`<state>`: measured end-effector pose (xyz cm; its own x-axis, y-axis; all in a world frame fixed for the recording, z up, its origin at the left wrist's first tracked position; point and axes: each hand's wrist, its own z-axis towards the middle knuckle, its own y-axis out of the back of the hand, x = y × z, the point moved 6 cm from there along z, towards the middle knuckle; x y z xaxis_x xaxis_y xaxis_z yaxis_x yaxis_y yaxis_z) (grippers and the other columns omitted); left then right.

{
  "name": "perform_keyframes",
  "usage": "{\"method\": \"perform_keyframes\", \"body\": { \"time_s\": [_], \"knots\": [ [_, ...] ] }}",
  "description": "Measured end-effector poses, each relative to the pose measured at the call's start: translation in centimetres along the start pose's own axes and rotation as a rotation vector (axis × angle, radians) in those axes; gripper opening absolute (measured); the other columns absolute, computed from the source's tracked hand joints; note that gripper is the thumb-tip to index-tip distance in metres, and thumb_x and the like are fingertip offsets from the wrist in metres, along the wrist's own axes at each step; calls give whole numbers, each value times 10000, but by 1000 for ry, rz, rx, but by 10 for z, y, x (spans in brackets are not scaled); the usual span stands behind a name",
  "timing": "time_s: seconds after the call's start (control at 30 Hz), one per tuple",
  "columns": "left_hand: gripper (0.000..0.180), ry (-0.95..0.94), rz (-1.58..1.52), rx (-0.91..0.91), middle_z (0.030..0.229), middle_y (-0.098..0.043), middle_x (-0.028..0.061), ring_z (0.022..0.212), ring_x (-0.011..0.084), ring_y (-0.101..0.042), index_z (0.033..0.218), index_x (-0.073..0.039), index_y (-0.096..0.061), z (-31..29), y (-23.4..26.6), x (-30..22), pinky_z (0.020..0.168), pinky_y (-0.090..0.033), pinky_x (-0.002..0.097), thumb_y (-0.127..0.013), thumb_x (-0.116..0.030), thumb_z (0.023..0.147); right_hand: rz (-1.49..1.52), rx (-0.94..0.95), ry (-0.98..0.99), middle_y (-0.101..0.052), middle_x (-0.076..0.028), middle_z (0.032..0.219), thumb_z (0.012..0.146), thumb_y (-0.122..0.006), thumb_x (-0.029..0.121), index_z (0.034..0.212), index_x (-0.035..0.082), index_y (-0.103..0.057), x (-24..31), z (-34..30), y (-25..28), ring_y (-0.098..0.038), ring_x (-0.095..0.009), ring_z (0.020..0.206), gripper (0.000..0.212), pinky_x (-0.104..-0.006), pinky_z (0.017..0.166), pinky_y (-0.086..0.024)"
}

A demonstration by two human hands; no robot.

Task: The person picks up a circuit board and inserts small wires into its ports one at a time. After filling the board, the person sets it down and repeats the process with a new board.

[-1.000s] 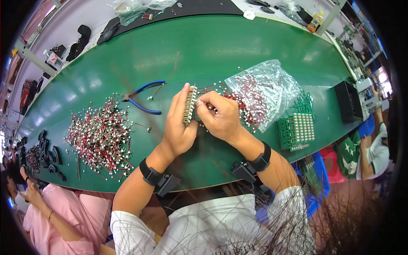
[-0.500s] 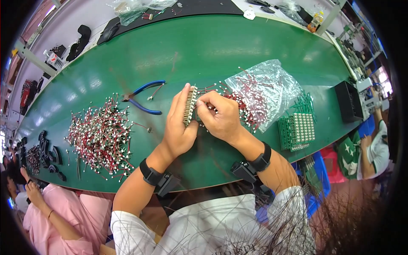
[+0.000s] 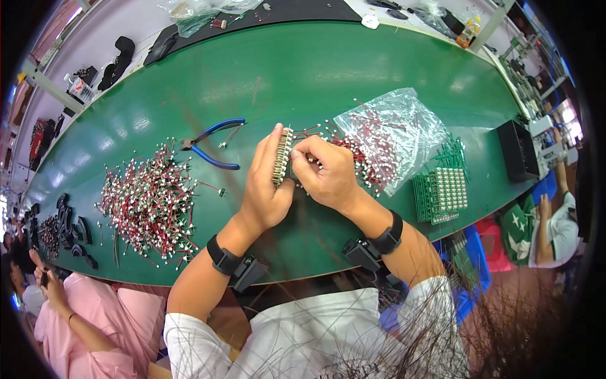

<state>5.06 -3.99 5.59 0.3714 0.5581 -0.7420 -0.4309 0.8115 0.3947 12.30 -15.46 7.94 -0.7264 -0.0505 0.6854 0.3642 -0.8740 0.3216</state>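
Evidently, your left hand (image 3: 265, 186) is closed on a narrow panel studded with small cream-coloured blocks (image 3: 282, 158), straight fingers backing its left side and the thumb bent in near its lower end, a hold that probably firms it against pressure from the other side. The panel sits in front of you, above the green-topped work table (image 3: 284, 69), tipped so that it shows as a thin strip. Your right hand (image 3: 331, 172) is curled, its thumb and forefinger tips just beside the panel's right side; I cannot tell whether they are closed on anything, since your own fingers hide it. Behind that hand, red-wired connectors with white ends (image 3: 369, 165) lie partly under a crumpled clear plastic bag (image 3: 404, 123), seemingly put there for a short reach. Farther right, a squared stack of green-edged panels with cream blocks (image 3: 442, 192) seems set aside to leave your elbows room. On your left, a broad heap of red-and-black wired white connectors (image 3: 148, 208) lies well apart from your forearm, while blue-handled cutting pliers (image 3: 206, 158) rest splayed between heap and hand, perhaps to be handy.
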Motion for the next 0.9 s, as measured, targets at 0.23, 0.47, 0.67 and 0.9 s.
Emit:
{"method": "perform_keyframes", "body": {
  "time_s": [0.23,0.47,0.67,0.9],
  "knots": [
    [793,-9,-14,7,1392,-468,303,1303,440,-478,1483,97,-335,0,0,-1,1118,-372,441,-491,94,705,4,-4,-2,-641,-81,654,881,-647,29,869,6,-647,0,0,1,-610,-123,518,27,-279,481,-468],
    [790,17,-14,6,1392,-470,299,1306,438,-475,1485,93,-335,0,0,-3,1120,-368,436,-486,91,709,11,-22,-3,-637,-85,655,884,-645,27,872,5,-643,-1,0,1,-605,-128,516,25,-279,483,-464],
    [788,11,-27,8,1394,-465,298,1298,435,-481,1483,97,-334,0,1,-1,1117,-371,432,-477,95,708,11,-9,-16,-642,-92,666,886,-647,28,880,4,-641,-2,-1,0,-617,-135,528,25,-285,493,-474],
    [795,-2,-12,25,1389,-464,300,1285,441,-487,1484,93,-335,1,0,-2,1107,-380,432,-475,101,701,13,-4,-12,-642,-100,669,884,-648,29,883,0,-637,-2,0,-1,-626,-149,534,31,-291,493,-476]
  ]
}}
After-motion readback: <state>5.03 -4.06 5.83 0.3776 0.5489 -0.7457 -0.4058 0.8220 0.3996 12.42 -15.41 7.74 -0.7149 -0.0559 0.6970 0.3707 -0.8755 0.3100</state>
